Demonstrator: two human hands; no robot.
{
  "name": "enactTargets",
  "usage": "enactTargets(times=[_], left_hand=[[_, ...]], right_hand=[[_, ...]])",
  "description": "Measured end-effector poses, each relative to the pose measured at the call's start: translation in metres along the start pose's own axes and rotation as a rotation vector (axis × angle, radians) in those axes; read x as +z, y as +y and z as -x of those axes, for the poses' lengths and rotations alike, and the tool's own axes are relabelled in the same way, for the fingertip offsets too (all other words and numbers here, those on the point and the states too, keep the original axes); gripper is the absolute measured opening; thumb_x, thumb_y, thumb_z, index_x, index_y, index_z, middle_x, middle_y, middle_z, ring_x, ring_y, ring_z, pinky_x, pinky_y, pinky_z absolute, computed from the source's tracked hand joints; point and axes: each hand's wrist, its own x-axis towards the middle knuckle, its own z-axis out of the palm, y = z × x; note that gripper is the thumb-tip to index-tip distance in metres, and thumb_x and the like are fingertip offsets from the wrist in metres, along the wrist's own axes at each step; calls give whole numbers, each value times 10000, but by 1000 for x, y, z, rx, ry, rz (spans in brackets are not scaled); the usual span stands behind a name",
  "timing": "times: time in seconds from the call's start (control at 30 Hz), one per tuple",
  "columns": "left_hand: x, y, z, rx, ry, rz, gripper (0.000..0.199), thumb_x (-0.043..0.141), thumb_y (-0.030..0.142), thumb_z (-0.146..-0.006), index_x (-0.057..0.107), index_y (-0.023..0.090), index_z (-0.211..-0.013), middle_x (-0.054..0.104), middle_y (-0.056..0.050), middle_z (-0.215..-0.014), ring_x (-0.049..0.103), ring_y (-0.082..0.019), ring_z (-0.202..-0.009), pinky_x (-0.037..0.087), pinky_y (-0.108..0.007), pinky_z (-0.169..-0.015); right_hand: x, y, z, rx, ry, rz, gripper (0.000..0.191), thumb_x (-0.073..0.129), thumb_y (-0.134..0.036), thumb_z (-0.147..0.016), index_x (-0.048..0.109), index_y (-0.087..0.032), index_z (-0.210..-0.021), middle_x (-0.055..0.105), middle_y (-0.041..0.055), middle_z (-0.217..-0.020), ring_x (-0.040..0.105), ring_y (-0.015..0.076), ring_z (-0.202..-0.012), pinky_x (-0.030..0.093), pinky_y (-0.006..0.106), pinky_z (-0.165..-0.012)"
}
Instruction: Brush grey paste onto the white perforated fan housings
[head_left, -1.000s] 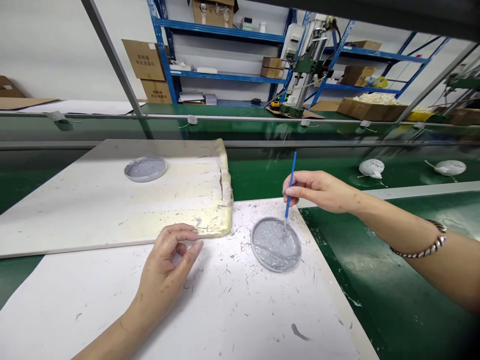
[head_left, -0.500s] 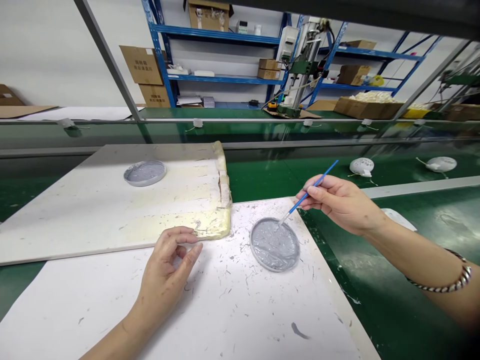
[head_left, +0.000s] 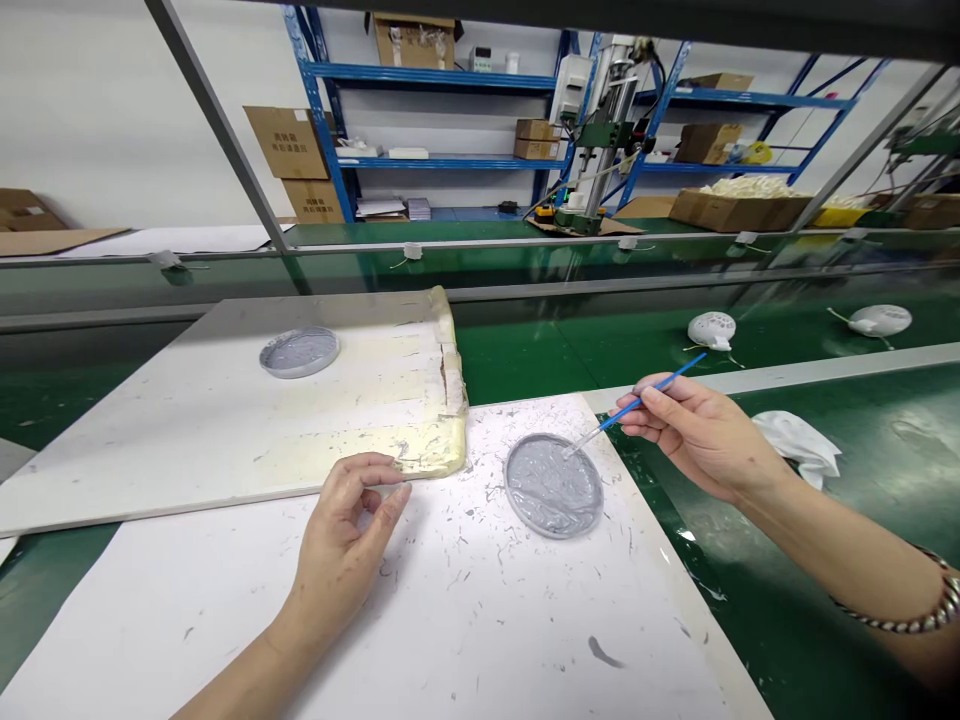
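I have the right hand [head_left: 701, 440] at the right of the frame. Its grip is closed on a thin blue paintbrush [head_left: 615, 417], pinched between the thumb and fingers. The brush leans, with its back end up to the right and its tip down to the left. The tip looks like it touches the gray paste [head_left: 551, 490] near the upper right side of a round, flat dish [head_left: 555, 535]. That dish sits just right of the middle of the frame, on a white sheet [head_left: 420, 620] with lots of little gray marks.

My left hand [head_left: 345, 535] is below and left of the middle. Its grip is empty, with bent fingers and the thumb a little apart. It is by the corner of a big white board [head_left: 187, 410]; I can't tell if they touch. A second dish [head_left: 300, 374] sits on the board.

At the right, a crumpled white cloth [head_left: 799, 440] lies on the green surface [head_left: 892, 490].
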Motion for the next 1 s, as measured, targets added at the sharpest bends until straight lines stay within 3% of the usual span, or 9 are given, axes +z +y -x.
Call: enactTargets(times=[0.2,0.3,0.43,0.53,0.73,1.0], left_hand=[[-1,0,0,14,18,-24,138,610,362,-856,636,229,-881,562,-76,-1081,563,-207,-987,499,-297,-714],[-1,1,0,11,22,-33,142,617,366,-849,641,230,-882,567,-73,-1077,566,-205,-981,502,-295,-712],[-1,2,0,6,17,-28,144,618,373,-851,645,236,-884,565,-69,-1071,565,-203,-1000,501,-291,-727],[-1,3,0,-8,17,-27,149,619,377,-850,646,233,-879,565,-70,-1070,568,-204,-1001,504,-293,-729],[-2,4,0,-20,7,-21,157,620,378,-849,646,228,-888,563,-76,-1082,567,-214,-1022,510,-297,-730],[-2,5,0,-19,6,-23,144,616,375,-854,637,234,-873,557,-66,-1075,556,-206,-1032,497,-289,-727]], right_hand=[[2,10,8,-132,-73,135,218,681,-424,-845,655,-224,-930,734,45,-932,705,174,-815,604,351,-790],[4,7,13,-194,-142,255,182,646,-406,-875,661,-229,-919,730,48,-909,706,196,-847,605,341,-757],[6,5,16,-267,-225,384,148,614,-370,-900,698,-251,-923,726,42,-926,693,203,-918,582,344,-831],[7,6,16,-254,-233,366,148,621,-370,-893,702,-248,-920,726,47,-923,696,207,-905,589,349,-822],[12,-4,21,-219,-129,333,213,672,-430,-837,673,-218,-834,729,55,-810,714,209,-747,620,342,-688],[17,-2,20,-174,-180,340,191,668,-402,-850,670,-211,-843,727,46,-804,724,193,-722,616,317,-692]])
